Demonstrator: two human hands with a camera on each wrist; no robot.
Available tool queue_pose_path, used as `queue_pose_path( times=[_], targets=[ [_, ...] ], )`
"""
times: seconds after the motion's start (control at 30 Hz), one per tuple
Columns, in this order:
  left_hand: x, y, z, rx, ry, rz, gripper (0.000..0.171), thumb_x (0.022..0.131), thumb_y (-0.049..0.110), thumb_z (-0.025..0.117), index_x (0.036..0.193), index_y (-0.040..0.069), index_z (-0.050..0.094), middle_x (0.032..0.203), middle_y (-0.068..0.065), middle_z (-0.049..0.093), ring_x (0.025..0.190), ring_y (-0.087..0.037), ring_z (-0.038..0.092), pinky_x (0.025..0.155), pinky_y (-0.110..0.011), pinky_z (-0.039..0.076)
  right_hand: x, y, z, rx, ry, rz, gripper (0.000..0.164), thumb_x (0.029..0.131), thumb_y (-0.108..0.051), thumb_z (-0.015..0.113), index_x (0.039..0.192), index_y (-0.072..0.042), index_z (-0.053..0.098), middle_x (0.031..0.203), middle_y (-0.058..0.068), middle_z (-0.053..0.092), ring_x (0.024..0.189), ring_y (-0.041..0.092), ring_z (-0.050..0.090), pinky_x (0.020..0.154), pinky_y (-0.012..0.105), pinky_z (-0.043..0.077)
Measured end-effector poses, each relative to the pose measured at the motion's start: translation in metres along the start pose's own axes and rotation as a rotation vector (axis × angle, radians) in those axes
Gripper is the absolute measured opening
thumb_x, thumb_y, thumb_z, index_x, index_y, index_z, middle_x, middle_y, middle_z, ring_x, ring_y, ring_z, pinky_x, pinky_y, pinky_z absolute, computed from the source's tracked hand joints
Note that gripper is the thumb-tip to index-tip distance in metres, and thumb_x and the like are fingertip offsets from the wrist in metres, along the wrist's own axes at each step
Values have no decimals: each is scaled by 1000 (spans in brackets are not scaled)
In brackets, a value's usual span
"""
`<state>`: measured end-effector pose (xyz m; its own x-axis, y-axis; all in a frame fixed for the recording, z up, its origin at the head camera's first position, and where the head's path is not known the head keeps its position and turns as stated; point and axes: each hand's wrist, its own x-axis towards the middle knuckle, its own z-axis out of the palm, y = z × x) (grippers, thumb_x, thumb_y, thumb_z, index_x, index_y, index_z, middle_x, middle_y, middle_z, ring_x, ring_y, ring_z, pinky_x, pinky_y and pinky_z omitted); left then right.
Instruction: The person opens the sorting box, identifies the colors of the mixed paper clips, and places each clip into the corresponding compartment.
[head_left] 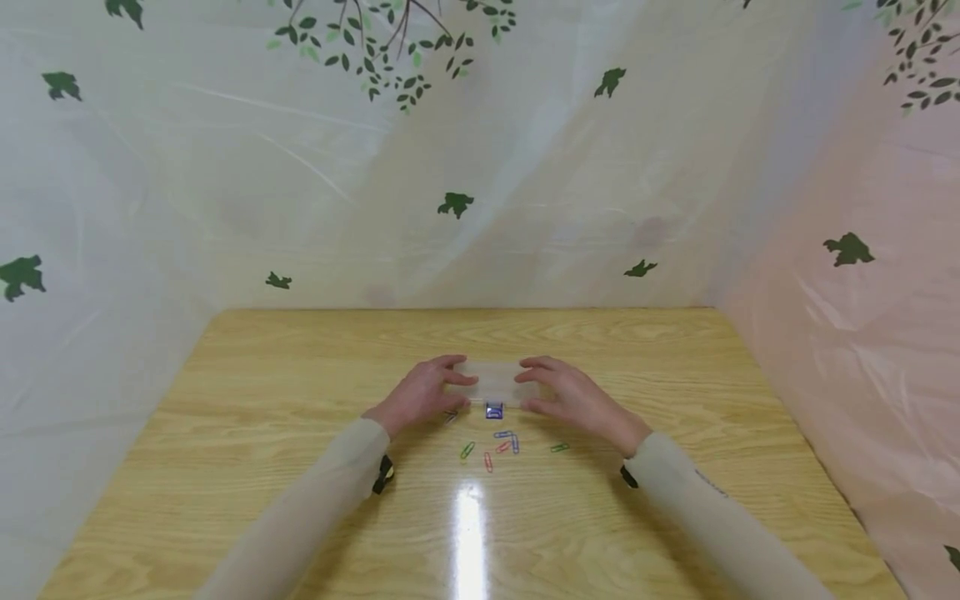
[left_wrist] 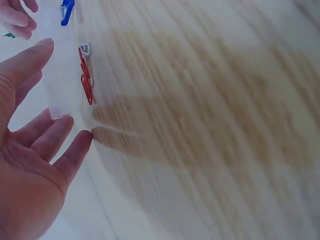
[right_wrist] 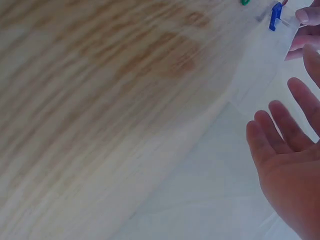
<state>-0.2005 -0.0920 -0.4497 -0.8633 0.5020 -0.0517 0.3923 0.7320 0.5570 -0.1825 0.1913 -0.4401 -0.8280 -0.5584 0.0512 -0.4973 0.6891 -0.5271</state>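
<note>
I hold the left hand (head_left: 420, 392) and right hand (head_left: 576, 397) half-open, nothing visibly gripped, contact indeterminate, flanking left and right the clear, rectangular plastic box (head_left: 495, 382) on the desk (head_left: 247, 450), presumably to control both ends evenly.

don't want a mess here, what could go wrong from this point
The clear, rectangular plastic box with its blue plastic latch could be nudged into the coloured wire paper clips lying close to its near side, scattering them. The left hand and right hand are loosely spread at the box's ends, so a lift might let it slip.
</note>
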Motion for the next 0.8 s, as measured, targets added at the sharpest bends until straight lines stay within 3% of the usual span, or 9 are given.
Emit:
queue_pose_path(
  times=[0.27,0.53,0.8],
  targets=[
    [-2,-1,-2,-43,11,-2,38,93,24,80,129,14,74,159,-11,46,146,-36,42,119,-53,34,4,2,6,-61,9,-17,38,95,-28,77,128,-9,70,149,10,55,137,32,52,113,52,43],
    [-1,1,-1,-29,2,-17,38,93,25,79,130,16,73,159,-10,46,146,-35,42,119,-53,34,3,6,6,-81,26,-17,32,95,-26,78,123,-13,72,153,11,52,139,35,49,114,55,41],
    [-2,-3,1,-40,21,-29,48,91,26,82,135,15,68,159,-11,45,145,-35,42,119,-53,33,2,9,4,-80,19,3,35,96,-25,77,126,-10,70,153,14,52,139,35,50,112,53,43]
  ],
)
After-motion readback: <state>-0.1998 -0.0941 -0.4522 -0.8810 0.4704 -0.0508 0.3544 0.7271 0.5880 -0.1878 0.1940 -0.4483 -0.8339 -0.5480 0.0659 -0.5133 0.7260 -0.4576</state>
